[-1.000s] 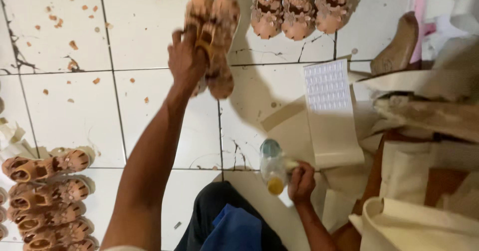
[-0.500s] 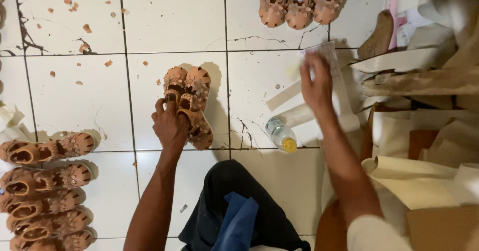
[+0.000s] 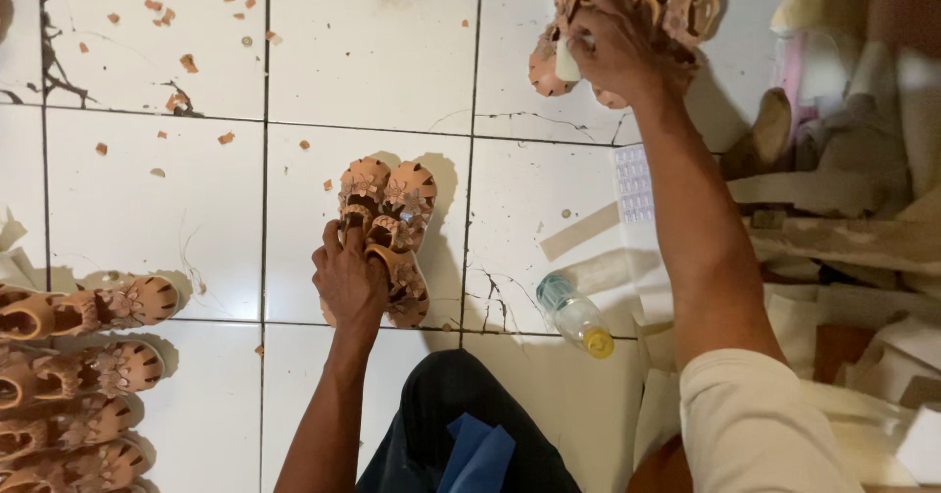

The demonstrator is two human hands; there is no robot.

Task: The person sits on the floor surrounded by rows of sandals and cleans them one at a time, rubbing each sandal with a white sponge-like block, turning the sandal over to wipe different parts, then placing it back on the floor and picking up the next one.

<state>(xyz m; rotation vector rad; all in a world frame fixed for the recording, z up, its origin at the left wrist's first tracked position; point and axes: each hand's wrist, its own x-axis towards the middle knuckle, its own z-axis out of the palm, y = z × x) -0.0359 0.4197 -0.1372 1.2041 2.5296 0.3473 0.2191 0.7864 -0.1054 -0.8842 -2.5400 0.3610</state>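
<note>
White glazed floor tiles (image 3: pixel 176 209), cracked at the grout and flecked with tan scraps, spread under me. My left hand (image 3: pixel 348 279) presses down, fingers curled, on a pair of tan, moulded rubbery sandals with flower trim (image 3: pixel 390 228) lying side by side on the tile just ahead of my knee. My right hand (image 3: pixel 616 47) reaches far forward, closed over another bunch of matching tan strappy sandals (image 3: pixel 637 13) (buckles showing). A clear plastic bottle with yellow liquid (image 3: pixel 576 317) lies between my arms, and more tan sandals in a row (image 3: pixel 69 375) sit at my left.
</note>
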